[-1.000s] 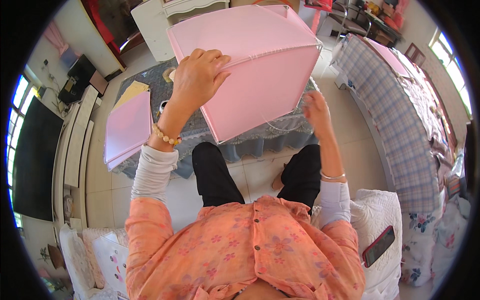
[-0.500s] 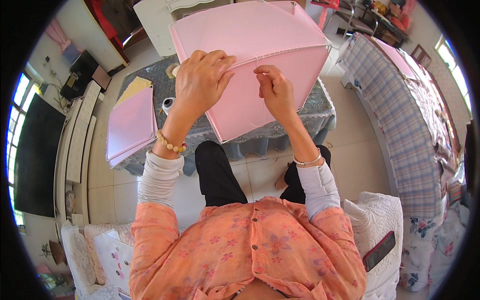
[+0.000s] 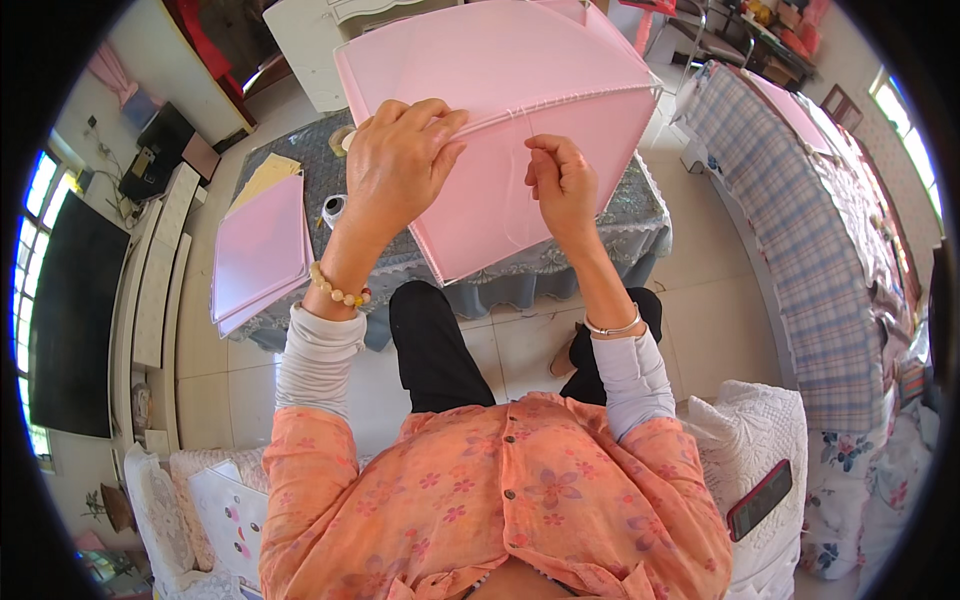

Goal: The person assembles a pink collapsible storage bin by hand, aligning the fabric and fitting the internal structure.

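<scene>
A large pink panelled box (image 3: 490, 195) rests on the near part of the table, its edges framed with thin wire. White thread wraps in close stitches along the right part of the seam between its top and front panels. My left hand (image 3: 402, 165) pinches that seam near the left corner, fingers pressed together over the edge. In front of the panel, my right hand (image 3: 564, 185) is closed in a pinch on a fine white thread (image 3: 526, 150) that runs from the seam. A loose loop of it hangs over the front panel. Whether a needle is in those fingers cannot be made out.
Flat pink panels (image 3: 258, 240) lie stacked at the table's left, with yellowish sheets (image 3: 268, 180) behind. A small white round object (image 3: 333, 210) stands beside them. The table's lacy grey-blue cloth (image 3: 520, 292) hangs before my knees. A phone (image 3: 760, 500) rests on a white quilted cover at right.
My right hand has moved slightly right and down, away from the seam, and the thread follows it. My left hand keeps its hold on the seam.
</scene>
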A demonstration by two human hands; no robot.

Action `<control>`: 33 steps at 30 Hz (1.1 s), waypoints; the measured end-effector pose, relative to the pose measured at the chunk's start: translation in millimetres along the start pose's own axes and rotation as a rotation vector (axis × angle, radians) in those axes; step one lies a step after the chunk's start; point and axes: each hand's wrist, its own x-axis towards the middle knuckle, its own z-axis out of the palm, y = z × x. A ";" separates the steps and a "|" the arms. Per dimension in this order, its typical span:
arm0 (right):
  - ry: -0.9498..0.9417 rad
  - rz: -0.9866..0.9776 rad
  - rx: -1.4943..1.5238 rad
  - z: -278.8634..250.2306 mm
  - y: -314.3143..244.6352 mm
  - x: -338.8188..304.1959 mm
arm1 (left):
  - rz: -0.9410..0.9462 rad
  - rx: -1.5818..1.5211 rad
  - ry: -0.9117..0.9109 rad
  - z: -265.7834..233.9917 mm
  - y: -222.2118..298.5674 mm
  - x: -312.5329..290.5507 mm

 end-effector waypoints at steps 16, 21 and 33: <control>-0.042 -0.409 -0.554 -24.5 3.1 24.4 | 0.005 -0.001 -0.003 -0.5 0.3 0.6; -0.089 -0.426 -0.611 -23.8 -6.2 25.6 | -0.001 0.002 0.001 -0.7 -1.5 -1.9; -0.023 -0.391 -0.466 -4.8 -6.4 31.9 | -0.005 0.003 -0.002 -0.3 0.2 0.3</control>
